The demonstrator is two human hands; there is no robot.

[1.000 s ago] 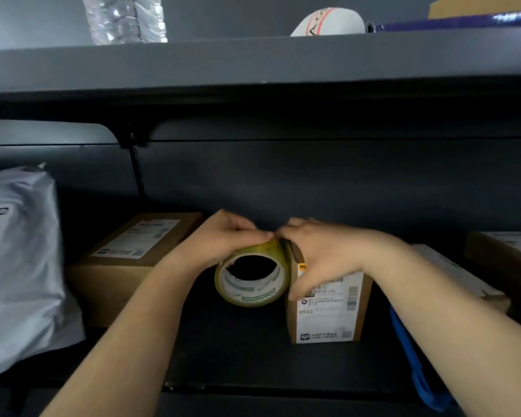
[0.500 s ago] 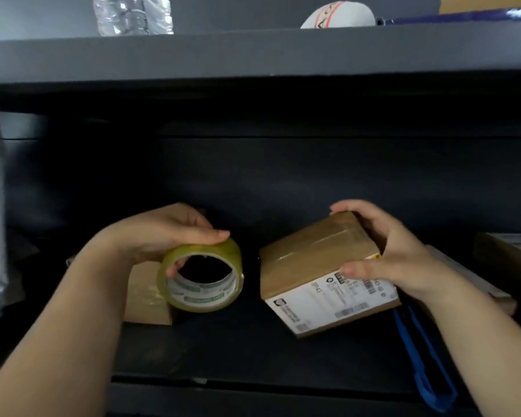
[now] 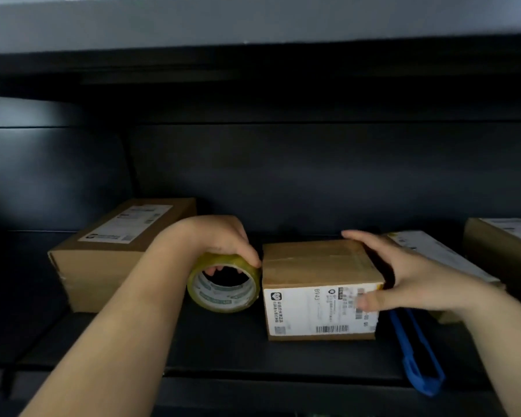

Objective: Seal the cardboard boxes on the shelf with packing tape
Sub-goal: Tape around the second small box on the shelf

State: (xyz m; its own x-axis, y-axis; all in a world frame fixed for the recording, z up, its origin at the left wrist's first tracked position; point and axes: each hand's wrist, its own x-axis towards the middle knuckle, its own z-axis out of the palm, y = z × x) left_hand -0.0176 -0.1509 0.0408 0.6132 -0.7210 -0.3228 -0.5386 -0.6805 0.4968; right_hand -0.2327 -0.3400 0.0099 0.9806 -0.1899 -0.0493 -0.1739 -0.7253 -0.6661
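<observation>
- A person's two bare forearms reach into a dark grey metal shelf (image 3: pixel 223 350), seen from a camera on the person's head.
- The left hand (image 3: pixel 214 239) grips a roll of clear packing tape (image 3: pixel 223 284) from above. The fingers curl over the far side, and some fingertips show through the roll's hollow core. The roll stands on edge on the shelf floor, its open core facing the viewer.
- Just right of the roll, touching or nearly touching it, sits a small cardboard box (image 3: pixel 319 284) flat on the shelf, near the middle of the view. Its top carries a shiny strip of tape, and a white shipping label with a barcode covers its front face.
- The right hand (image 3: pixel 412 275) holds this small box at its right side. The thumb presses on the front label near the upper right corner, and the fingers stretch along the top's right edge towards the back. The hold is wide and fairly loose, spanning the box's corner.
- Behind the left forearm, a larger cardboard box (image 3: pixel 103 260) lies flat with a white label on top.
- At the right, a flat labelled parcel (image 3: pixel 433 251) lies behind the right hand, and another brown box (image 3: pixel 500 245) stands at the frame's edge.
- A blue plastic tool (image 3: pixel 418 356) lies on the shelf right of the small box, below the right wrist.
</observation>
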